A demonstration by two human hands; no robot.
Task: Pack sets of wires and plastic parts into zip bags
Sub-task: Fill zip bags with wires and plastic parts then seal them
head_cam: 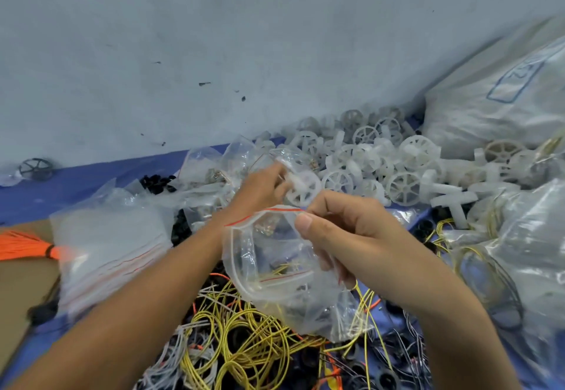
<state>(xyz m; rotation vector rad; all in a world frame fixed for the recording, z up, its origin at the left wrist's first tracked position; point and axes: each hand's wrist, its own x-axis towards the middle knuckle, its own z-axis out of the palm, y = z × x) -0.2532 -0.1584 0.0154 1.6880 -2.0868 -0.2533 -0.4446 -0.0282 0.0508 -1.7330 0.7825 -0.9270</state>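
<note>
Right grip: the right hand [360,237] pinches the red-striped rim of the zip bag [275,270] between thumb and forefinger; the other fingers are curled behind the film.
Left grip: the left hand [260,191] is clenched on a white wheel [302,189] at its near edge, fingers blurred, just beyond the bag's mouth.
Bag axis: long axis runs from the mouth, which is up and away from the person, down toward them; the bottom hangs over the wires.
Bag mouth: held agape, the red strip bowed into an arc between the two hands.
Bag contents: small dark parts and a bit of yellow wire show through the film.
Below the bag: a tangle of yellow wires [244,343], with grey, black and orange strands among them.
Beyond the hands: a heap of white wheels [382,160] against the grey wall [214,38].
Left side: a stack of empty bags [113,246], an orange wire bundle [24,244] and black parts [157,183].
Right side: a large sack [504,90].
Table: blue surface [76,181].
</note>
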